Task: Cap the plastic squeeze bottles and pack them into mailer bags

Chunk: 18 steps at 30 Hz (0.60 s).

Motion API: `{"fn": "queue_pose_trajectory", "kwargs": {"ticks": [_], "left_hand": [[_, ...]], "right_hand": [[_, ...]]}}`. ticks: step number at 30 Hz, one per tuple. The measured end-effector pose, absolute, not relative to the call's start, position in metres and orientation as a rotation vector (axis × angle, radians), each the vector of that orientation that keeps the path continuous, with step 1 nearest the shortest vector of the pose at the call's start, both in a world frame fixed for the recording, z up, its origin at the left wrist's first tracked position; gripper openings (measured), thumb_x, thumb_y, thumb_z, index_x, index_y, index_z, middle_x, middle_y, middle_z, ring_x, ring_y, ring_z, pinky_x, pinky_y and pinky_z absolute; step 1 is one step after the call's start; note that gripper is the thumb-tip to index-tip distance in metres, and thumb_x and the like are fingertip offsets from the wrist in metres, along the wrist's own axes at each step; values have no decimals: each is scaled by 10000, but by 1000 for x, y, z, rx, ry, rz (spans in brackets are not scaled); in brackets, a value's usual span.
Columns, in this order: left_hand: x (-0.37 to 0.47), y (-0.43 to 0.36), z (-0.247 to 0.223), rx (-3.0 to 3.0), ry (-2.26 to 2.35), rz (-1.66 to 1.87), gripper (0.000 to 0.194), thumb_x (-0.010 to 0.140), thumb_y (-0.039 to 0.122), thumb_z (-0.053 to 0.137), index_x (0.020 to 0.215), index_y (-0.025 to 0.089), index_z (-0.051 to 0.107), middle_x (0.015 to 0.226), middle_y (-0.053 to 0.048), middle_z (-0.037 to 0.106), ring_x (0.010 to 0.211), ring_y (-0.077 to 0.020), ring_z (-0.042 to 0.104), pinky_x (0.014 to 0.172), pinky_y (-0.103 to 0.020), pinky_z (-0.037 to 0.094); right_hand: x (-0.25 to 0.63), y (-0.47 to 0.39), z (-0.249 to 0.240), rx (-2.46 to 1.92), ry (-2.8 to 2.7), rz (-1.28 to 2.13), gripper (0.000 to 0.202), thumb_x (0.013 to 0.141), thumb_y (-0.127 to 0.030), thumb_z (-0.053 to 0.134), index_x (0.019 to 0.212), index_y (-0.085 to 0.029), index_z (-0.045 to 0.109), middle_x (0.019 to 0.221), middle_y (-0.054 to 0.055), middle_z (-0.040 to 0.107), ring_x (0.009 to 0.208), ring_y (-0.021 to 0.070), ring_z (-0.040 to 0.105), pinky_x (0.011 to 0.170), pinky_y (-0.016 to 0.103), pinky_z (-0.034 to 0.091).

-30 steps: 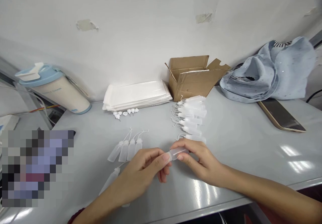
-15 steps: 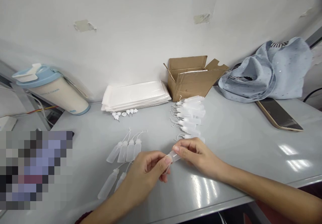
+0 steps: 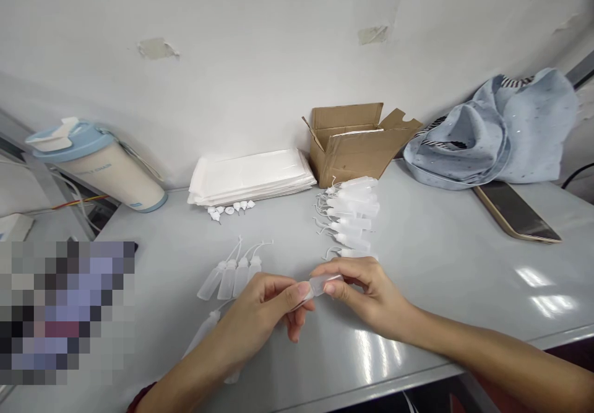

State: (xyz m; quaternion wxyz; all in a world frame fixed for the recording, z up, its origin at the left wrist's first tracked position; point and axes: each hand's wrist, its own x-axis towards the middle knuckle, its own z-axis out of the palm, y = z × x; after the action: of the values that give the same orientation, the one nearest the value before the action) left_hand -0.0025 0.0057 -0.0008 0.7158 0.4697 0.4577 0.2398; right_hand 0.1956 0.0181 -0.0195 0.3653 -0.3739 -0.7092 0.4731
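Near the front middle of the grey table, a small translucent bottle is held between both hands. My left hand pinches its cap end with thumb and fingers. The bottle's body lies between the thumb and fingers of my right hand. Several similar bottles with thin white tubes lie left of the hands, some partly covered by my left forearm. Beyond my right hand, a column of bottles has tubes pointing left. Small white tips lie by the white sheets.
A stack of white sheets and an open cardboard box stand by the wall. A tumbler leans at the left. A blue cloth bag and a phone are at the right. A blurred area covers the left edge.
My left hand has shifted slightly left and turned. The fingers of my right hand have spread along the bottle, showing more of its body.
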Motion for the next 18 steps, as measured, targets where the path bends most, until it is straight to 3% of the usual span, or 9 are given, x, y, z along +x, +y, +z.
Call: {"fn": "queue_pose_trajectory", "kwargs": {"ticks": [6,11,15,18], "left_hand": [[2,5,0,1048,1030,485,355,836,404,579,656,115,676,569,17,550,496,-93,514,561,-235,421],[3,3,2,1169,1053,462,378,840,388,557,560,136,594,539,25,534,517,-111,534,614,-255,430],[3,5,2,1145,1093,491,355,847,383,546,599,138,611,558,19,560,533,-117,548,604,-250,428],[2,9,4,1036,1089,507,366,860,419,520,674,129,644,562,19,568,506,-112,545,579,-249,427]], "right_hand": [[194,21,-18,-1018,-1578,1684,388,879,-448,531,684,-130,635,509,-55,415,464,56,289,437,219,218],[193,26,-17,-1077,-1361,1966,442,831,-499,573,580,-135,551,440,-90,303,377,37,205,373,225,140],[192,27,-20,-1044,-1267,2038,420,846,-475,566,588,-149,506,456,-99,290,383,32,191,376,211,151],[192,25,-21,-1046,-1376,1881,422,868,-471,534,595,-150,509,485,-70,383,408,41,295,411,209,231]]}}
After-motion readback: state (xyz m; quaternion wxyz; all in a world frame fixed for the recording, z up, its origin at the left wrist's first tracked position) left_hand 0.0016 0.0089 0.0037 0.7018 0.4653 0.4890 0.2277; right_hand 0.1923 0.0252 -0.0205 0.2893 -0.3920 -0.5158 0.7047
